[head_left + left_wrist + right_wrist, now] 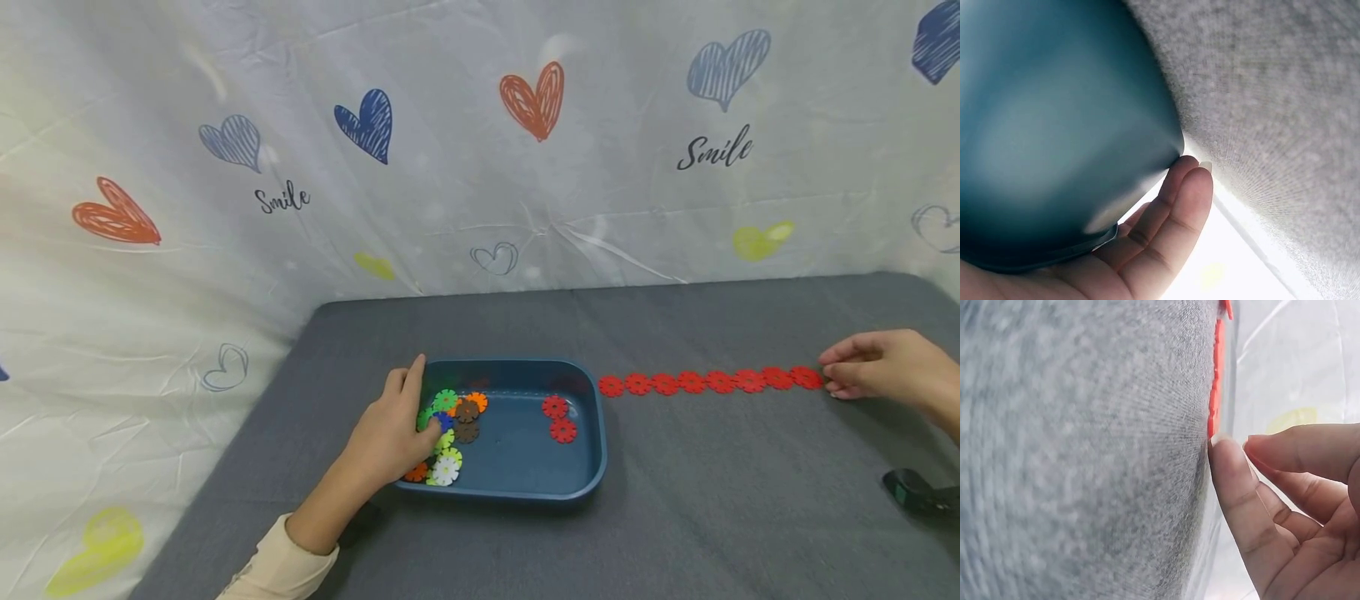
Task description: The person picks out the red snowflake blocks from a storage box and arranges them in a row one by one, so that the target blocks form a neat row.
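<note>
A row of several red snowflake discs [720, 382] lies in a line on the grey cloth, running right from the blue tray [510, 497]. At the row's far right end is my right hand [888, 367]. In the right wrist view its thumb touches the last red disc [1212, 425], while the index finger stands apart. My left hand [382, 437] grips the tray's left end, thumb over the rim and fingers against the outer wall. Inside the tray, two red snowflake discs [563, 430] lie at the right, and mixed-colour discs [446, 470], partly hidden by the hand, at the left.
Grey cloth [697, 500] covers the table. A black object [918, 492] sits near its right side, cut off by the frame. Behind the table hangs a white curtain [450, 183] printed with hearts.
</note>
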`<state>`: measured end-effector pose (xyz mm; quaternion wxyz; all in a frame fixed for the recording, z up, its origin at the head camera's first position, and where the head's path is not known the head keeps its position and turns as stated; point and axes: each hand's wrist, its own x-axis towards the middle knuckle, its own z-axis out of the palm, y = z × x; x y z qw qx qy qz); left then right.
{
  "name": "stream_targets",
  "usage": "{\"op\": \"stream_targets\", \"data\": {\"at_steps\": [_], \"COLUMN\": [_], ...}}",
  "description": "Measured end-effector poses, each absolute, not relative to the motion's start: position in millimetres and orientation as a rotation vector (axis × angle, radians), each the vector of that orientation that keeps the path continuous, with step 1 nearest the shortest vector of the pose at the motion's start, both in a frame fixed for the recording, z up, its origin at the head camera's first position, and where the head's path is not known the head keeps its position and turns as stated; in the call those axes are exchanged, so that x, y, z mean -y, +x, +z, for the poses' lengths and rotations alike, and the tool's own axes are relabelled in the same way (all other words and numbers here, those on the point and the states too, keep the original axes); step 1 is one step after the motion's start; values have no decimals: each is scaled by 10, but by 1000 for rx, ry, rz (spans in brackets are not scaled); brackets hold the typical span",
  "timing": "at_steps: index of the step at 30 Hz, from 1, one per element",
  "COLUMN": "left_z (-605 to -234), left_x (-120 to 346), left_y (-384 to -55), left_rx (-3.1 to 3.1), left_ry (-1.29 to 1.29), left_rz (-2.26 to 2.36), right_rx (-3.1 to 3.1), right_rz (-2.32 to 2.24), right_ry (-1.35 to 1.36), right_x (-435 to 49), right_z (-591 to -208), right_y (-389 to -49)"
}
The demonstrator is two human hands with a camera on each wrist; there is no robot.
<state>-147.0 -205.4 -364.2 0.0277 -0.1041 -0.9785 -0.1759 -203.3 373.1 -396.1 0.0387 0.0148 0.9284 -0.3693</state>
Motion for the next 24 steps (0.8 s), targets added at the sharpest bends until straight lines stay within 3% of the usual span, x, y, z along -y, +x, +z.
{"op": "stream_targets", "data": {"at_steps": [11, 19, 24], "left_z": [-3636, -3628, -3638], "left_x": [2056, 2060, 2064], "left_y": [-1497, -1487, -1475], "left_rx": [3036, 3039, 3035], "left_ry": [-323, -311, -318], "left_rz": [-554, -540, -553], "right_rx": [-2956, -2759, -2672], "right_rz": [-943, -1140, -930], "right_ry": [-307, -1146, -1396], "right_x": [-3067, -2066, -1459], "right_z": [-3575, -3217, -3116], "right_y": [-1812, -1547, -1514]}}
